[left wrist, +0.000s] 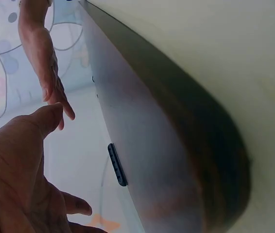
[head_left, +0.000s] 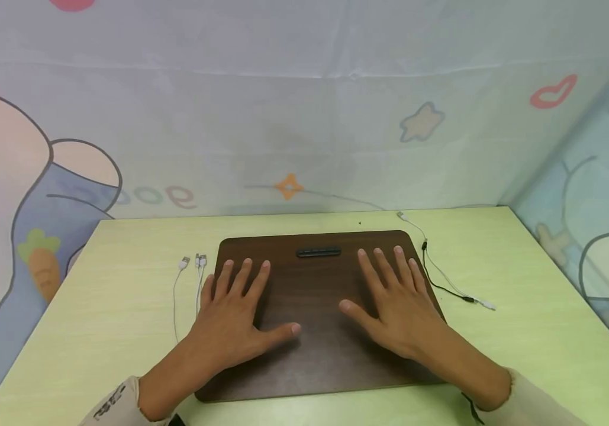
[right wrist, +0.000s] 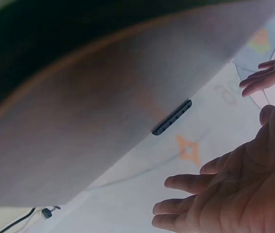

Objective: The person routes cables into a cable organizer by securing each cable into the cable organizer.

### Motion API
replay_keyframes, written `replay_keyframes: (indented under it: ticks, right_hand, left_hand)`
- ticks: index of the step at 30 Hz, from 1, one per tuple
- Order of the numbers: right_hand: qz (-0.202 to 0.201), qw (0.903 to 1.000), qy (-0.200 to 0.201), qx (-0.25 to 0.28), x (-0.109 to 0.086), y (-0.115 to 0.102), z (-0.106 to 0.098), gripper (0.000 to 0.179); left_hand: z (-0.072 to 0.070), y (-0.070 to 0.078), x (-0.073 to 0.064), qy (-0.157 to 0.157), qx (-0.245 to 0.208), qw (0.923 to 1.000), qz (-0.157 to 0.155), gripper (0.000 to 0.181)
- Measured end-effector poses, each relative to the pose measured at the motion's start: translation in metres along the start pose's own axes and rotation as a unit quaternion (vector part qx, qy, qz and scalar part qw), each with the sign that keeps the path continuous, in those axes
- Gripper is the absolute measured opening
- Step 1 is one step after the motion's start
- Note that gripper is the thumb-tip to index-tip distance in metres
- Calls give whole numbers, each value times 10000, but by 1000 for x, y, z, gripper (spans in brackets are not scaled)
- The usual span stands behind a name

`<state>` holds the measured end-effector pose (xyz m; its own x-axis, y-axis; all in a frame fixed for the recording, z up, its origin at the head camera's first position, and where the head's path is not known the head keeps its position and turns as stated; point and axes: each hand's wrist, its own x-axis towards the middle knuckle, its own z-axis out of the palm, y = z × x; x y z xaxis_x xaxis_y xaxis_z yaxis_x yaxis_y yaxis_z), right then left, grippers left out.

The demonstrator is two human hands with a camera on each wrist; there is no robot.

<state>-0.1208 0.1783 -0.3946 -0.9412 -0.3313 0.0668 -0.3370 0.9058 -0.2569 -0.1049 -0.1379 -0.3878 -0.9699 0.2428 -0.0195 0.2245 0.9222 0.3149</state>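
A dark brown board (head_left: 309,367) with rounded corners lies on the table. Toward its far edge sits a slim black bar (head_left: 318,252), which shows small notches along its side in the right wrist view. My left hand (head_left: 229,331) is held palm down over the board's left part, fingers spread and nothing in them. Over the right part is my right hand (head_left: 402,316), also spread and holding nothing. Both wrist views show a gap between the palms and the board's surface.
Left of the board lie white USB cables (head_left: 174,299), partly hidden by the left forearm. A white cable (head_left: 445,275) and a black cable (head_left: 433,283) lie along the right side. The pale yellow table (head_left: 96,307) ends at a printed cloth backdrop (head_left: 304,118).
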Motion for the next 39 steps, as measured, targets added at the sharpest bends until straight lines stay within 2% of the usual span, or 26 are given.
replay_keyframes:
  ticks: [9, 24, 39]
  right_hand:
    - [-102, 9999, -38, -71, 4, -3, 5, 96]
    - [-341, 9992, -145, -173, 16, -17, 1, 94]
    - [-641, 9976, -101, -226, 28, -34, -3, 89]
  left_hand:
    - [1, -3, -6, 237, -20, 9997, -58, 117]
    - [4, -7, -17, 75, 199, 9996, -158, 115]
    - [2, -12, -29, 140, 332, 9990, -276, 112]
